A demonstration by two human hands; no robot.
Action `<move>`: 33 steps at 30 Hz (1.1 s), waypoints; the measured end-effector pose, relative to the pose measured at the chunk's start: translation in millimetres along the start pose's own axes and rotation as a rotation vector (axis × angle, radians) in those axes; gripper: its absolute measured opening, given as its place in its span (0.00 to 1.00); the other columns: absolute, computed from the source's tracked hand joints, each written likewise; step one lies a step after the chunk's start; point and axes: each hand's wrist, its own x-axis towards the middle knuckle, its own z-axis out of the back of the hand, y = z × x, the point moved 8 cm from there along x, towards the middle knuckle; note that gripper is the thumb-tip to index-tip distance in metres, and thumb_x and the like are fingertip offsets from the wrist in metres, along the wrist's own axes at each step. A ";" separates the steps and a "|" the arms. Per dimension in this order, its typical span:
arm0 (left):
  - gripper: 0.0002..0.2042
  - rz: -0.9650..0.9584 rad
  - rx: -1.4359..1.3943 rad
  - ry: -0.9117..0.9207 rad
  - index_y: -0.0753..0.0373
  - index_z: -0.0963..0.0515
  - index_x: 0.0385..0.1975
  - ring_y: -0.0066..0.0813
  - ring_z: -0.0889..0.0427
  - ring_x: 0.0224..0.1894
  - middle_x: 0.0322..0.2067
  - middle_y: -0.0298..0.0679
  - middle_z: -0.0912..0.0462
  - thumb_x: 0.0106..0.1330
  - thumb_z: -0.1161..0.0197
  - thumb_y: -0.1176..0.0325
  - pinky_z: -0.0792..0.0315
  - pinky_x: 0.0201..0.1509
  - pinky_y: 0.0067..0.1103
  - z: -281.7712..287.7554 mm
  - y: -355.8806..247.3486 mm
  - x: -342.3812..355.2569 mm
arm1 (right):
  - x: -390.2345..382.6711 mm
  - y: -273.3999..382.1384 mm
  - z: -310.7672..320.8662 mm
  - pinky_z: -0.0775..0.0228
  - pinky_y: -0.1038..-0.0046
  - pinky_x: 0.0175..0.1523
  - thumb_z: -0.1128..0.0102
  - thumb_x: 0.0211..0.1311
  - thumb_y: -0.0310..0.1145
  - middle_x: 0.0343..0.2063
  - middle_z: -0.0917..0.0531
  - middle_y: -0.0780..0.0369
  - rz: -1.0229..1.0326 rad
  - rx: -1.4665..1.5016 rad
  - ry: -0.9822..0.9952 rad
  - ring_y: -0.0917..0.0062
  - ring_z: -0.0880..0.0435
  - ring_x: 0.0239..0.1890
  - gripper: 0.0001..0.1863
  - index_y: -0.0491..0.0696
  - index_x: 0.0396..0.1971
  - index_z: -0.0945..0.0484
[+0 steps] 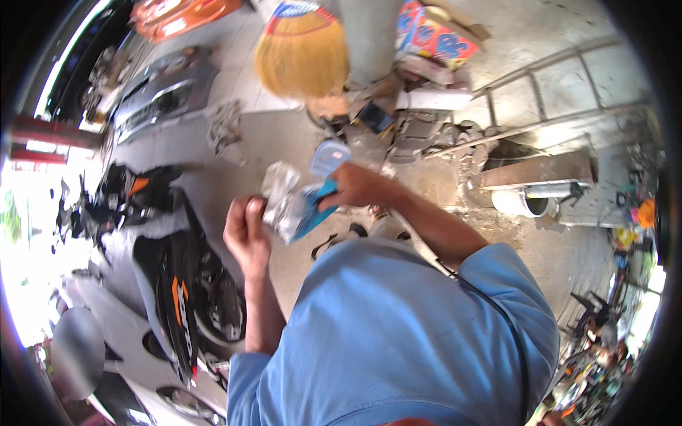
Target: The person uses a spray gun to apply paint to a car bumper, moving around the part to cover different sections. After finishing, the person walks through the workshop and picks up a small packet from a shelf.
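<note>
My left hand, its fingers curled with thumb against forefinger, pinches the edge of a crumpled clear plastic bag in front of my chest. My right hand closes on a teal-blue, flat-looking piece that lies against or inside the bag; I cannot tell which, nor its exact kind. Just beyond the right fingers shows a translucent bluish plastic lid or shallow tub. Whether the right hand also holds it is unclear.
Motor scooters and a silver car stand at left. A grey car panel lies far left. Ahead are a straw broom, a grey post and a colourful box. A metal ladder lies right; tools clutter lower right.
</note>
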 end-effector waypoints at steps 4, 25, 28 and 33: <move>0.05 -0.012 0.201 0.409 0.68 0.18 0.38 0.27 0.18 0.31 0.33 0.43 0.16 0.67 0.29 0.76 0.24 0.36 0.22 -50.6 -11.6 6.1 | -17.3 -14.5 32.7 0.22 0.65 0.39 0.21 0.54 0.44 0.28 0.12 0.51 0.004 0.011 -0.073 0.60 0.12 0.30 0.18 0.44 0.36 0.12; 0.12 0.267 -0.102 0.955 0.71 0.21 0.48 0.22 0.17 0.44 0.45 0.39 0.16 0.65 0.41 0.81 0.21 0.50 0.21 -122.1 81.0 -29.8 | -101.8 -41.8 8.0 0.21 0.56 0.47 0.20 0.49 0.53 0.33 0.11 0.53 -0.326 -0.387 -0.127 0.54 0.12 0.42 0.24 0.47 0.35 0.11; 0.18 0.248 -0.086 0.975 0.69 0.24 0.53 0.20 0.18 0.45 0.46 0.38 0.15 0.64 0.33 0.77 0.23 0.50 0.21 -134.0 96.3 -37.1 | -107.5 -40.3 -2.7 0.22 0.57 0.46 0.20 0.46 0.58 0.33 0.11 0.55 -0.318 -0.395 -0.094 0.56 0.12 0.40 0.27 0.48 0.34 0.10; 0.26 0.660 -0.472 0.968 0.67 0.25 0.59 0.22 0.19 0.49 0.47 0.37 0.16 0.60 0.27 0.70 0.24 0.52 0.22 -143.8 123.3 -66.6 | -128.0 -38.1 -1.6 0.23 0.58 0.49 0.21 0.44 0.61 0.34 0.10 0.55 -0.303 -0.373 -0.207 0.58 0.12 0.42 0.30 0.49 0.37 0.11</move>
